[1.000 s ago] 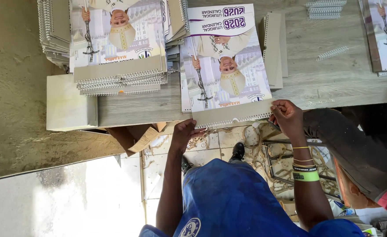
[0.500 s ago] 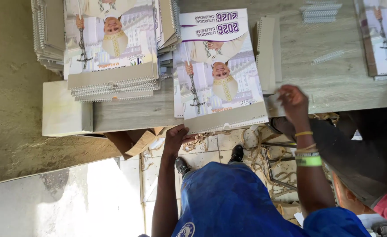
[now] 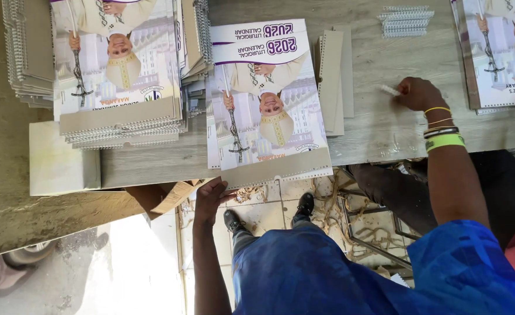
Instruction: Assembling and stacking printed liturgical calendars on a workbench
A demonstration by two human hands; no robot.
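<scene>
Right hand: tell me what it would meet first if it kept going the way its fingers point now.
The right hand points left along the table, its fingertips at a small white wire piece. That piece comes first; beyond it lies the grey card stack, then the calendar. Depth looks flat, so this seems fairly sure.

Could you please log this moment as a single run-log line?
left hand: holds calendar at its near edge | right hand: on small white piece on table | bound stack: left of the calendar
</scene>
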